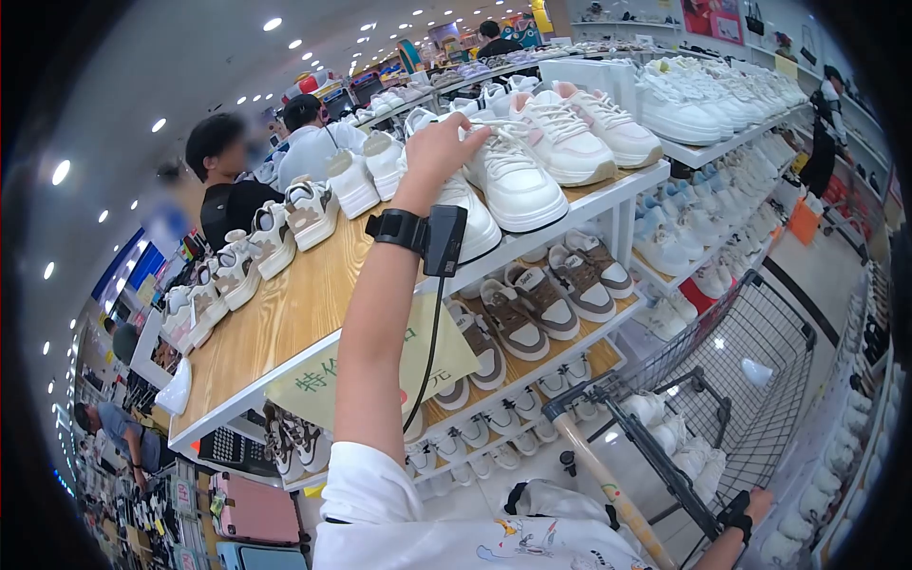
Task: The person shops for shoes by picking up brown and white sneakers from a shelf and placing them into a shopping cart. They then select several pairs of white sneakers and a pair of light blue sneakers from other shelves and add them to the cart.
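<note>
My left hand (445,150) reaches up to a row of white shoes on the top of a display shelf. Its fingers are bent over the upper part of a white sneaker (472,217), which the hand and wrist partly cover. Just right of it stands another white sneaker (518,180) with thick laces. A black band with a small box (444,239) and a cable sits on my left wrist. Down at the lower right, my right hand (757,505) is beside the frame of a shopping cart (750,380); its fingers are too small to make out.
White-and-pink sneakers (570,142) continue the row. Brown sneakers (541,309) fill the shelf below, behind a yellow price sign (418,356). White items (679,442) lie in the cart. People (223,180) stand beyond the display. A pink suitcase (255,508) is at lower left.
</note>
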Tool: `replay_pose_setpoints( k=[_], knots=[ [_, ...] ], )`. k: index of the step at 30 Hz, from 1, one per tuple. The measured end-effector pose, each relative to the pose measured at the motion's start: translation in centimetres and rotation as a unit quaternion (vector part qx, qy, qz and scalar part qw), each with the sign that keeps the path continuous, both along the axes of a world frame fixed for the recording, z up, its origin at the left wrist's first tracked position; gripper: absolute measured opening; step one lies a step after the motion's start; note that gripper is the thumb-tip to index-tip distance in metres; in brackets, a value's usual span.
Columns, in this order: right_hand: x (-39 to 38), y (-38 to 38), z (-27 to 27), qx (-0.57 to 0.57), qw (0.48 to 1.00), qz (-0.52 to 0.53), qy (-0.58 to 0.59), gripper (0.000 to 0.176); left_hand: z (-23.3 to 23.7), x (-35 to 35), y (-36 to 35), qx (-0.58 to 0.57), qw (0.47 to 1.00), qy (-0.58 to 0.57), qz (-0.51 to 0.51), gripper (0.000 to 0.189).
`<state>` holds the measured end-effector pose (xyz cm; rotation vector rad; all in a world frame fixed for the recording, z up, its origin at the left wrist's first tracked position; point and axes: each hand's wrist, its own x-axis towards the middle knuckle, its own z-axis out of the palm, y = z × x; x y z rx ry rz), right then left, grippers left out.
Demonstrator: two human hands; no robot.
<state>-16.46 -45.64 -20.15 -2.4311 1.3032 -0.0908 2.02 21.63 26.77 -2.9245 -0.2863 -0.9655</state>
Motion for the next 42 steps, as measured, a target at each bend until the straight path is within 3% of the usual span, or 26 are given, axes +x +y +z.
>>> replay_pose_setpoints(
  k=[4,8,19,31,34,37,40,42],
  knots=[
    [-0.1,-1.4,-2.0,-0.05,0.998,0.043,0.005,0.026,-0.3,0.2,0.2,-0.01,1.0,-0.024,-0.011,0.046],
    [0.3,-0.6,-1.5,-0.048,0.999,-0.008,0.017,0.026,-0.3,0.4,0.5,-0.008,1.0,-0.03,-0.007,0.045],
    [-0.1,-0.9,-2.9,-0.063,0.998,0.001,-0.012,0.026,-0.1,0.6,0.6,-0.04,0.999,-0.018,-0.012,0.044],
    [-0.3,1.0,-0.1,-0.055,0.998,-0.011,-0.01,0.025,-0.1,0.7,1.3,-0.067,0.997,-0.018,-0.04,0.045],
    [-0.3,0.0,-1.7,-0.105,0.994,0.037,-0.003,0.025,0.2,0.8,1.4,-0.09,0.995,0.009,-0.036,0.045],
    [-0.3,1.1,0.0,-0.065,0.998,0.008,0.024,0.025,0.0,1.1,1.6,-0.086,0.995,-0.011,-0.042,0.046],
    [-0.7,0.2,-1.6,-0.087,0.996,0.016,0.014,0.025,0.0,1.4,1.9,-0.086,0.995,-0.013,-0.041,0.044],
    [-0.4,2.1,1.4,-0.065,0.997,-0.011,0.035,0.025,-0.1,1.7,2.1,-0.092,0.994,-0.027,-0.05,0.041]
  ],
)
